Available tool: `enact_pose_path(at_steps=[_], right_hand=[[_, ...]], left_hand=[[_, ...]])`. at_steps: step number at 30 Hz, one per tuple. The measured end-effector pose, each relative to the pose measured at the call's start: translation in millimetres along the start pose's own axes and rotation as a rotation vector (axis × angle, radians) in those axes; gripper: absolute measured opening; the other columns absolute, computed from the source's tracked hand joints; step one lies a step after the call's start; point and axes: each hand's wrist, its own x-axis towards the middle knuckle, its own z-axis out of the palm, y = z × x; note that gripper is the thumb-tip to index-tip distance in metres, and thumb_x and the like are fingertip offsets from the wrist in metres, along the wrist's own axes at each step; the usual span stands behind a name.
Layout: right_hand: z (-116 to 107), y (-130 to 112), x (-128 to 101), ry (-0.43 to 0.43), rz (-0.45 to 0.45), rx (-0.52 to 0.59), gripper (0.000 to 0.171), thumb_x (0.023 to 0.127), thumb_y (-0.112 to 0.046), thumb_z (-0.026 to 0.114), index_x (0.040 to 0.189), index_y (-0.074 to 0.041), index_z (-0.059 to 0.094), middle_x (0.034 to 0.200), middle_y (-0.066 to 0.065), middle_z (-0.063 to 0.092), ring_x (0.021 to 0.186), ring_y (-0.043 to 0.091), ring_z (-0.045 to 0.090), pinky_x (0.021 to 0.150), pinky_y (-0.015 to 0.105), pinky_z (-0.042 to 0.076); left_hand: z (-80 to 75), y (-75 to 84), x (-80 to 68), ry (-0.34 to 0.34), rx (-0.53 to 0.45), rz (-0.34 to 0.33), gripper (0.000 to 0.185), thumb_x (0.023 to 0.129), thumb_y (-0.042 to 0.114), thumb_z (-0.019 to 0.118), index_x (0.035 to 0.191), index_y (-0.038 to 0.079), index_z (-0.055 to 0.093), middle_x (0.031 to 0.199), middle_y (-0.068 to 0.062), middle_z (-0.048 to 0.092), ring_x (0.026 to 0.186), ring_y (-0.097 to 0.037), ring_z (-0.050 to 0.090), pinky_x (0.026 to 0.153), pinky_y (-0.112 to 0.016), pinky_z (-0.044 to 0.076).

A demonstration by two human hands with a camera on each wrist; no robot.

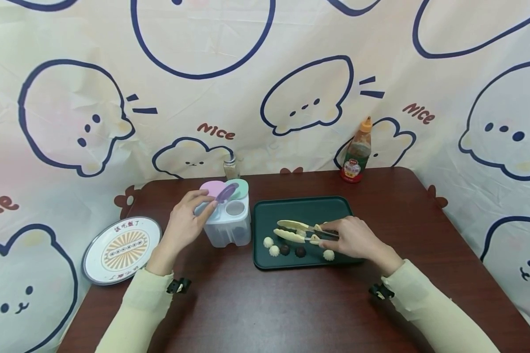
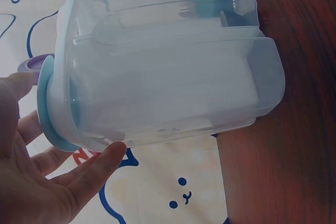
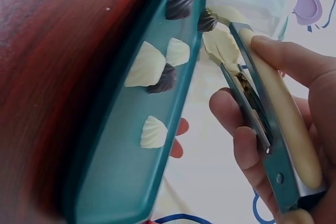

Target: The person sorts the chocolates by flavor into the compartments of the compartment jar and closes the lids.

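Observation:
My left hand [image 1: 186, 218] is at a clear seasoning box [image 1: 227, 230], fingertips at the raised purple lid [image 1: 226, 192]; other fingers lie along the box's side in the left wrist view. Below that lid is a round opening [image 1: 235, 209]. My right hand [image 1: 353, 237] grips tongs [image 1: 311, 228] above a dark green tray [image 1: 306, 208], their cream tips apart in the head view. White swirled pieces [image 3: 154, 132] and dark brown ones [image 3: 179, 3] lie on the tray. One dark piece [image 3: 207, 20] appears beside the tong tips; whether it is held cannot be told.
A white patterned plate [image 1: 122, 250] leans at the table's left edge. Behind the box stands a small glass shaker [image 1: 231, 167]. A sauce bottle with an orange cap [image 1: 357, 154] stands at the back right. A printed cloth [image 1: 229, 103] hangs behind the brown table [image 1: 265, 314].

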Motion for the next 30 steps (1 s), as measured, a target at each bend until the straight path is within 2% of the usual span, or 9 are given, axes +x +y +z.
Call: enact_pose_path(at_steps=[3, 6, 10, 13, 17, 20, 24, 30], right_hand=[[-3.3, -0.4, 0.1, 0.015, -0.004, 0.014, 0.044, 0.086, -0.04, 0.077, 0.119, -0.012, 0.074, 0.111, 0.007, 0.076, 0.08, 0.013, 0.066, 0.057, 0.023, 0.048], [-6.3, -1.8, 0.6, 0.029, -0.004, 0.023, 0.045, 0.086, -0.041, 0.076, 0.121, -0.012, 0.073, 0.111, 0.007, 0.076, 0.089, 0.018, 0.07, 0.069, 0.031, 0.057], [-9.4, -4.0, 1.1, 0.04, 0.008, 0.032, 0.046, 0.087, -0.042, 0.076, 0.122, -0.013, 0.073, 0.111, 0.006, 0.076, 0.095, 0.022, 0.071, 0.077, 0.039, 0.059], [-11.8, -5.9, 1.3, 0.05, 0.018, 0.051, 0.046, 0.086, -0.041, 0.076, 0.123, -0.014, 0.072, 0.108, 0.005, 0.077, 0.089, 0.019, 0.069, 0.072, 0.034, 0.057], [-16.0, -9.9, 2.2, 0.059, 0.025, 0.087, 0.047, 0.086, -0.041, 0.076, 0.124, -0.014, 0.071, 0.1, 0.004, 0.077, 0.076, 0.012, 0.061, 0.058, 0.025, 0.046], [-19.5, -13.5, 3.7, 0.064, 0.028, 0.098, 0.047, 0.086, -0.041, 0.077, 0.125, -0.015, 0.071, 0.085, -0.004, 0.074, 0.067, 0.009, 0.054, 0.052, 0.025, 0.04], [-23.9, -19.0, 5.4, 0.077, 0.024, 0.11, 0.047, 0.086, -0.04, 0.077, 0.125, -0.016, 0.071, 0.068, -0.013, 0.064, 0.057, 0.007, 0.049, 0.049, 0.025, 0.038], [-29.7, -26.6, 7.9, 0.093, 0.014, 0.132, 0.048, 0.086, -0.039, 0.078, 0.126, -0.015, 0.07, 0.066, -0.013, 0.061, 0.055, 0.008, 0.048, 0.048, 0.024, 0.038]], left_hand=[[0.3, -0.2, -0.1, -0.004, -0.002, -0.005, 0.055, 0.099, 0.057, 0.049, 0.13, 0.014, 0.064, 0.15, -0.011, 0.048, 0.139, -0.038, 0.044, 0.11, -0.065, 0.039], [0.3, -0.3, -0.5, -0.004, -0.003, -0.008, 0.055, 0.099, 0.057, 0.049, 0.13, 0.013, 0.064, 0.149, -0.011, 0.048, 0.139, -0.038, 0.044, 0.11, -0.065, 0.039], [0.4, -0.1, -1.1, -0.006, -0.006, -0.01, 0.056, 0.099, 0.057, 0.049, 0.13, 0.013, 0.064, 0.15, -0.011, 0.048, 0.139, -0.038, 0.044, 0.109, -0.065, 0.039], [0.4, 0.1, -1.5, -0.008, -0.009, -0.007, 0.056, 0.099, 0.057, 0.049, 0.13, 0.014, 0.064, 0.15, -0.011, 0.048, 0.139, -0.038, 0.044, 0.109, -0.065, 0.04], [0.7, -0.5, -1.1, -0.002, -0.007, -0.001, 0.055, 0.099, 0.057, 0.05, 0.13, 0.014, 0.064, 0.149, -0.011, 0.048, 0.139, -0.038, 0.044, 0.109, -0.065, 0.04], [0.4, -0.2, -0.7, 0.004, -0.003, 0.002, 0.055, 0.099, 0.057, 0.05, 0.129, 0.013, 0.064, 0.149, -0.011, 0.049, 0.139, -0.038, 0.045, 0.109, -0.064, 0.041], [-0.3, 0.6, -0.4, 0.003, -0.002, -0.001, 0.055, 0.099, 0.057, 0.049, 0.129, 0.014, 0.064, 0.149, -0.011, 0.049, 0.139, -0.038, 0.045, 0.109, -0.064, 0.04], [-0.8, 1.4, -0.7, -0.004, -0.004, -0.003, 0.055, 0.099, 0.057, 0.049, 0.129, 0.013, 0.064, 0.149, -0.011, 0.048, 0.139, -0.038, 0.044, 0.109, -0.065, 0.04]])
